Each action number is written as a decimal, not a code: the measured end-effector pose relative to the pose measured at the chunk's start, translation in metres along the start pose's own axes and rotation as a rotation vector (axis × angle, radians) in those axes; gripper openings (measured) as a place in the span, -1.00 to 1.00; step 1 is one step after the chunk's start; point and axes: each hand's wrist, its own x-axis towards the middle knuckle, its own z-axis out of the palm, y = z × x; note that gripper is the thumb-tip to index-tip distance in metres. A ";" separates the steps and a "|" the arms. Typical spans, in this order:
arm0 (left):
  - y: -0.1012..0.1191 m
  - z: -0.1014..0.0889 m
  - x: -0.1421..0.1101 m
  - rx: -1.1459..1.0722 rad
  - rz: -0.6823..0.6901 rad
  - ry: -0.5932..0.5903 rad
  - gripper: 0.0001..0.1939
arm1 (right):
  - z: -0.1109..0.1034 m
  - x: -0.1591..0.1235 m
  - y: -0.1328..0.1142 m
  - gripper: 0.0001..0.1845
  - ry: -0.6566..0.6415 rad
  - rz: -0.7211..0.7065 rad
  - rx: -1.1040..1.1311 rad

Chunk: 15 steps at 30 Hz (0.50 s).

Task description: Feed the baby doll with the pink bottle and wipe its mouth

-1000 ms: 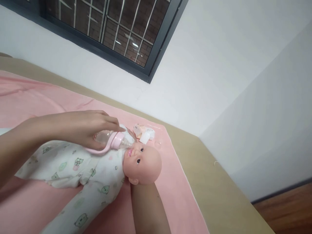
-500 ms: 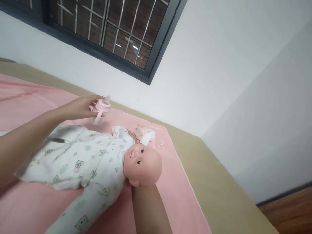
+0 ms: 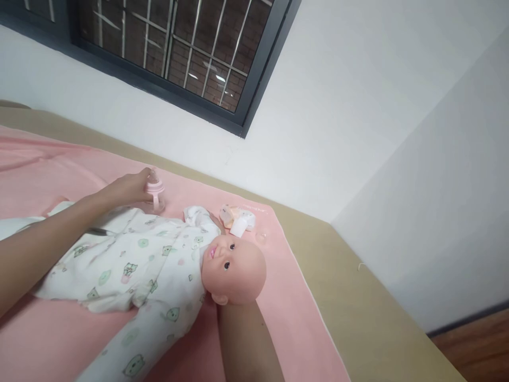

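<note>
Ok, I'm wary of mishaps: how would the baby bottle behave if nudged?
The baby bottle could tip, being upright and fairly narrow. Once down, its protruding handle would probably hinder rolling. Its clear, smooth-looking body may feel slippery.

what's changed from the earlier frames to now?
The baby bottle moved from the doll's mouth, leftward in the picture, and now stands upright on the pink sheet beside the doll's torso. The left hand went with it; its fingers are still at the bottle, release unclear. Unchanged: doll's pose, right forearm under its head, crumpled wrapper-like items nearby.
</note>
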 end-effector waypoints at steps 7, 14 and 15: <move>-0.005 0.013 0.008 -0.064 -0.074 -0.122 -0.21 | 0.010 -0.004 0.005 -0.54 0.315 -0.146 0.184; -0.016 0.004 0.011 -0.179 -0.097 -0.233 -0.15 | 0.012 0.000 0.062 -0.92 -0.841 0.213 -0.321; -0.017 -0.003 0.011 -0.153 -0.114 -0.236 -0.09 | 0.011 -0.002 0.068 -0.94 -0.872 0.451 -0.191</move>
